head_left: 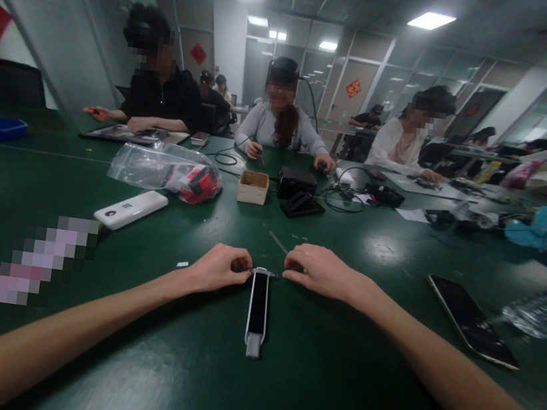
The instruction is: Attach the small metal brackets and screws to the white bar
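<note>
Our long black-and-white plastic device (pixel 258 310) lies flat near the surface's (pixel 330 387) near edge. Our left hand (pixel 217 268) and right hand (pixel 318 270) pinch its far end, fingers pressed together. It looks whole, nothing off yet. A white box (pixel 130 209) sits further left.

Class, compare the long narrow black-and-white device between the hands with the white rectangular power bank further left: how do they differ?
The long narrow black-and-white device has a black face and white rim; the white rectangular power bank is all white. The device is slimmer and points away from the camera; the power bank lies slanted. Both hands, left hand and right hand, touch the device's far end; nothing touches the power bank. Both lie flat on the green table.
</note>
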The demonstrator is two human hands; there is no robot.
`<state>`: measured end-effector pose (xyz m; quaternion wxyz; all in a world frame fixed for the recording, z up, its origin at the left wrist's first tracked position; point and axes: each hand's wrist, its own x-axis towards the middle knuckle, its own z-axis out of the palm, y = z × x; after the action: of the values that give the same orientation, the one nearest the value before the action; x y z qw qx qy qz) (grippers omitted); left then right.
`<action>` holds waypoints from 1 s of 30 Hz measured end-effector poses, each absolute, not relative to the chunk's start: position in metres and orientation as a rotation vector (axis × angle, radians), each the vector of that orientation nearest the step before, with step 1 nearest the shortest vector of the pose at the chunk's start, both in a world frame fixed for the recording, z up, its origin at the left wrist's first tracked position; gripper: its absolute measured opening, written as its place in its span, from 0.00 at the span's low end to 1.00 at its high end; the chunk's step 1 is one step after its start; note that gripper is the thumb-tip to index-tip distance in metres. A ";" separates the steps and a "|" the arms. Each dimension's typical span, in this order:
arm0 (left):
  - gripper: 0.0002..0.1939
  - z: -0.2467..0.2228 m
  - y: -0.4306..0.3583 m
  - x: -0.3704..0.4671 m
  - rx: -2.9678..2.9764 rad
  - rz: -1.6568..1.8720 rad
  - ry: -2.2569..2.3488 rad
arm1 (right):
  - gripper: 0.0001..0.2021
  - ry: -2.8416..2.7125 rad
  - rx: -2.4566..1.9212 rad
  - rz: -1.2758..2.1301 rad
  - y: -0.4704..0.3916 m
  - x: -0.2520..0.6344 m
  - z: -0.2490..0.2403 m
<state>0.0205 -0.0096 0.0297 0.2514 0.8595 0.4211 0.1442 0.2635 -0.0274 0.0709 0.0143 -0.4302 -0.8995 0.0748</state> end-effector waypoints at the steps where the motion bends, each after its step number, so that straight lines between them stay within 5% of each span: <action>1: 0.12 0.030 -0.009 0.020 2.336 0.389 1.141 | 0.10 -2.789 -1.373 0.189 -0.025 0.271 0.077; 6: 0.13 0.033 -0.009 0.020 2.315 0.384 1.135 | 0.08 -2.738 -1.678 0.034 -0.009 0.311 0.099; 12: 0.14 0.035 -0.008 0.020 2.330 0.359 1.134 | 0.07 -2.779 -1.926 0.242 0.008 0.327 0.083; 30: 0.13 0.035 -0.007 0.016 2.323 0.321 1.116 | 0.06 -2.732 -2.004 0.500 0.007 0.319 0.072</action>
<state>0.0157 -0.0067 0.0355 0.2687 0.8616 0.4139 0.1191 0.3188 0.0068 0.0723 -0.1410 -0.5793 -0.7897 0.1444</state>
